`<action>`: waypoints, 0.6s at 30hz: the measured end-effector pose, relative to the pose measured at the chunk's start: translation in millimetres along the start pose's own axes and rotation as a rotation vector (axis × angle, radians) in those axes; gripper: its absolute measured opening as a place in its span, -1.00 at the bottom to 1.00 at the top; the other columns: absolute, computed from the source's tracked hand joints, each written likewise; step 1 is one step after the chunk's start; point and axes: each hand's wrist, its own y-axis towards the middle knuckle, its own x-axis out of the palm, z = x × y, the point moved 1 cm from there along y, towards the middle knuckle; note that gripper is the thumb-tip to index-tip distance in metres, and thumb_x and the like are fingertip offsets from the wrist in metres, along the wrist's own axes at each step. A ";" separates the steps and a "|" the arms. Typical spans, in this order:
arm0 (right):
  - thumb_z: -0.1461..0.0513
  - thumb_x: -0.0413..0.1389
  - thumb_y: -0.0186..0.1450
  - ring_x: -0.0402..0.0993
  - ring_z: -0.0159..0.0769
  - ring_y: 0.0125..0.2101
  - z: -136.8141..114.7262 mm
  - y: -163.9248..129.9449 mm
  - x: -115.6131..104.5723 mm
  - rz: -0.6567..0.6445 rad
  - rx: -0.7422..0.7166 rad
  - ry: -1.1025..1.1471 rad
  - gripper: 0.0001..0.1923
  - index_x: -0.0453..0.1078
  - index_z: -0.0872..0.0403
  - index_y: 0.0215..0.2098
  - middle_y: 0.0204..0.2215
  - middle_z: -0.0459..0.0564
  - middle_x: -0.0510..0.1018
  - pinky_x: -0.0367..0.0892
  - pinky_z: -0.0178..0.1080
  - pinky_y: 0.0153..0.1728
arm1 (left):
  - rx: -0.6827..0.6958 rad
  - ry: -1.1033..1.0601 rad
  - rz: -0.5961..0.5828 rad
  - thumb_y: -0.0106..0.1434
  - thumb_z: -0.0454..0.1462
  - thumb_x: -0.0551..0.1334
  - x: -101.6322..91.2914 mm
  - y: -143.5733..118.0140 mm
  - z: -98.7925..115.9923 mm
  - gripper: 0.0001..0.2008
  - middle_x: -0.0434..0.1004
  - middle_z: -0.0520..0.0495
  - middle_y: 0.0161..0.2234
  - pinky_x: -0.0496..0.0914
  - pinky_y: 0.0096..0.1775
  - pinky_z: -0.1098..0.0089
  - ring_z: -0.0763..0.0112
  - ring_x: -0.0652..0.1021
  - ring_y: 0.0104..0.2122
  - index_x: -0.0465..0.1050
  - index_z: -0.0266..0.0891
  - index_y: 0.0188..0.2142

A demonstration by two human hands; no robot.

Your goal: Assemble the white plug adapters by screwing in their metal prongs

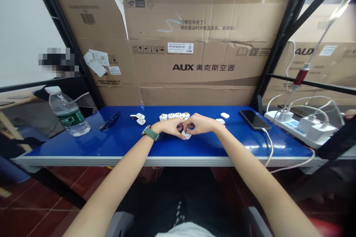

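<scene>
Both my hands meet over the middle of the blue tabletop. My left hand, with a green-strapped watch at its wrist, has its thumb and fingers closed around a small white plug piece. From the other side, my right hand pinches the same piece with bent fingers. Just behind them stands a row of several white plugs, pins upward. More white plugs lie to the left. Flat white pieces lie to the right. My fingers partly hide the held piece.
A water bottle and black glasses are at the left. A phone with a cable lies at the right, near a loaded power strip. A cardboard sheet backs the table. Another person's hand shows far right.
</scene>
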 end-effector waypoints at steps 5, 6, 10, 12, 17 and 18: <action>0.31 0.23 0.22 0.41 -0.40 -0.46 0.6 0.2 -0.6 -0.015 0.002 0.028 -0.81 0.68 0.08 -0.24 -0.46 -0.09 0.58 0.24 -0.35 -0.35 | -0.014 0.046 -0.034 0.06 -0.01 0.50 -0.5 0.6 -0.4 -0.37 0.40 0.08 -0.42 0.24 -0.34 0.43 0.41 0.39 -0.42 0.53 -0.19 0.08; 0.32 0.23 0.22 0.41 -0.40 -0.47 1.5 0.0 -0.6 -0.017 0.002 0.032 -0.81 0.68 0.08 -0.24 -0.46 -0.09 0.57 0.24 -0.35 -0.36 | -0.016 0.043 -0.037 0.07 -0.01 0.50 -0.6 0.5 -0.2 -0.37 0.40 0.07 -0.42 0.23 -0.34 0.43 0.41 0.39 -0.42 0.52 -0.20 0.09; 0.32 0.22 0.22 0.40 -0.41 -0.48 4.2 -0.3 -0.2 -0.023 -0.006 0.049 -0.80 0.69 0.09 -0.25 -0.48 -0.09 0.57 0.23 -0.35 -0.36 | -0.025 0.039 -0.040 0.07 -0.01 0.50 -0.7 0.2 0.2 -0.34 0.38 0.09 -0.43 0.25 -0.33 0.42 0.41 0.40 -0.42 0.51 -0.19 0.12; 0.32 0.22 0.22 0.39 -0.41 -0.49 4.8 -0.3 -0.1 -0.025 -0.007 0.055 -0.81 0.69 0.09 -0.25 -0.48 -0.09 0.57 0.23 -0.35 -0.36 | -0.015 0.044 -0.034 0.07 -0.02 0.50 -0.6 0.3 0.2 -0.35 0.40 0.08 -0.41 0.26 -0.31 0.42 0.40 0.41 -0.40 0.51 -0.19 0.11; 0.32 0.23 0.22 0.39 -0.41 -0.48 6.0 -0.9 0.2 -0.032 -0.009 0.063 -0.78 0.70 0.07 -0.22 -0.46 -0.09 0.59 0.23 -0.35 -0.36 | -0.034 0.037 -0.041 0.07 -0.02 0.51 0.0 0.5 1.0 -0.39 0.45 0.05 -0.39 0.27 -0.32 0.42 0.39 0.43 -0.40 0.53 -0.20 0.06; 0.32 0.23 0.21 0.40 -0.40 -0.47 6.4 -1.2 0.2 -0.032 -0.013 0.068 -0.77 0.70 0.06 -0.21 -0.45 -0.09 0.59 0.24 -0.35 -0.36 | -0.033 0.030 -0.039 0.06 -0.03 0.51 0.2 0.5 1.4 -0.38 0.49 0.03 -0.35 0.29 -0.30 0.41 0.37 0.45 -0.37 0.52 -0.19 0.07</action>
